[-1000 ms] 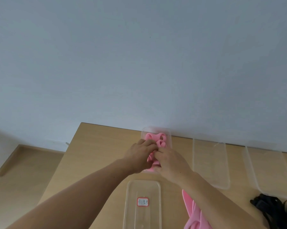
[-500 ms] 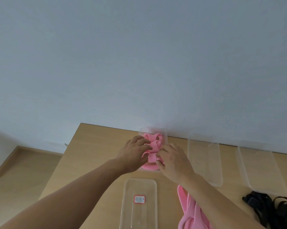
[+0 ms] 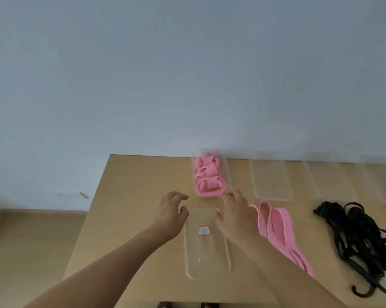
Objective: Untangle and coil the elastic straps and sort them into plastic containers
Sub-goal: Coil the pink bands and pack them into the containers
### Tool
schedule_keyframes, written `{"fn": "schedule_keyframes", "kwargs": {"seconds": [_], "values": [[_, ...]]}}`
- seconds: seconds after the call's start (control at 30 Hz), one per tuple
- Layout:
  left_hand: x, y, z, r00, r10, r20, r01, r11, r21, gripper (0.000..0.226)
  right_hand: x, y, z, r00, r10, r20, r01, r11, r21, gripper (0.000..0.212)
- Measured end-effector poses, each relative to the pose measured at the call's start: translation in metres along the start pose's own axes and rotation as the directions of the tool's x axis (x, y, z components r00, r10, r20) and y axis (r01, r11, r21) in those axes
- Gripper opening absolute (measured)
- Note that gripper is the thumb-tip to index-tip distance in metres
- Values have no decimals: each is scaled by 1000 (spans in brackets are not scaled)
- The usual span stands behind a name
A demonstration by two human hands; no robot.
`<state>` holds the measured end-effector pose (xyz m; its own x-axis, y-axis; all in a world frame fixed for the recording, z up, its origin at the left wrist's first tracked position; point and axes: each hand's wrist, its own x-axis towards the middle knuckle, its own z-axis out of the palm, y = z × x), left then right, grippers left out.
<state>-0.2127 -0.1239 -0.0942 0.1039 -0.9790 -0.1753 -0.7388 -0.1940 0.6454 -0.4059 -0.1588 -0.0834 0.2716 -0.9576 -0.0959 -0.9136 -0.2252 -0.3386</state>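
3 coiled pink straps (image 3: 209, 177) sat packed in the far container (image 3: 228, 172) at the back of the desk (image 3: 132, 196), lined up 1 behind another. Just short of it hung both hands, released and grasping nothing: the left hand (image 3: 172, 211) and right hand (image 3: 234, 212), fingers softly curled, flanked the far end of a labelled container (image 3: 206, 258). Its label (image 3: 203, 230) was red-edged. To the right, loose pink straps (image 3: 278, 227) lay flat. Further right again sat a tangle of black straps (image 3: 356, 236). Along the back edge stood empty containers (image 3: 271, 181), side by side.
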Motion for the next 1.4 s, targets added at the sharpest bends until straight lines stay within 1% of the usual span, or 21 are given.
{"fn": "schedule_keyframes", "kwargs": {"seconds": [0.07,0.1,0.13,0.2,0.23,0.3,0.37,0.43,0.57,0.67,0.73,0.77,0.87,0.9,0.93,1.03,1.13,1.2,1.27,1.33,1.4], "values": [[-10,-5,3,990,-109,94,112,993,-22,39,-10,-8,6,996,42,-77,-43,999,-2,32],[-15,-6,5,979,-151,141,156,987,-25,41,-15,-11,9,994,54,-93,-55,998,-7,31],[-19,-6,7,967,-182,176,192,981,-41,43,-19,-12,11,994,75,-74,-77,997,-24,31],[-28,-5,10,953,-224,202,250,962,-110,45,-28,-13,19,986,162,35,-159,984,-79,38],[-31,-6,11,949,-240,206,273,950,-148,44,-33,-13,23,971,220,92,-211,972,-104,48],[-36,-7,12,937,-264,227,312,928,-206,43,-44,-16,31,919,353,177,-338,935,-109,70],[-41,-9,12,925,-283,253,344,905,-248,42,-52,-21,39,876,436,208,-423,900,-105,78],[-44,-12,11,917,-294,271,367,886,-283,40,-54,-27,42,860,470,197,-459,882,-101,79],[-50,-17,7,908,-283,308,377,874,-307,38,-54,-39,42,816,535,220,-549,836,7,81],[-51,-20,4,904,-277,326,381,869,-317,37,-54,-41,41,797,549,250,-582,809,79,71],[-50,-23,1,900,-285,329,392,860,-328,35,-53,-40,38,801,539,261,-589,788,182,55],[-49,-25,0,898,-291,331,401,850,-341,33,-52,-41,36,807,534,253,-589,762,270,45],[-48,-31,-3,893,-293,343,414,834,-365,27,-51,-48,29,828,495,262,-545,606,580,25],[-48,-32,-4,892,-291,346,414,833,-368,28,-51,-51,27,840,465,280,-523,558,644,21],[-47,-31,-5,892,-289,347,414,831,-372,31,-50,-55,24,858,430,279,-493,543,679,19],[-38,-23,-9,910,-277,308,388,829,-403,36,-41,-61,10,927,331,178,-353,606,713,23],[-18,-7,-19,954,-234,188,295,852,-433,34,-21,-56,-10,955,287,74,-247,636,731,15],[1,4,-27,973,-199,119,231,872,-432,35,-2,-46,-22,955,296,19,-222,673,705,14],[21,14,-33,981,-178,81,196,889,-414,35,20,-35,-32,951,309,-27,-222,740,635,12],[40,21,-35,981,-186,60,194,894,-404,35,42,-26,-38,951,303,-57,-216,787,578,10],[58,26,-34,979,-198,41,198,903,-381,35,63,-19,-41,954,293,-60,-213,806,553,14]]}}
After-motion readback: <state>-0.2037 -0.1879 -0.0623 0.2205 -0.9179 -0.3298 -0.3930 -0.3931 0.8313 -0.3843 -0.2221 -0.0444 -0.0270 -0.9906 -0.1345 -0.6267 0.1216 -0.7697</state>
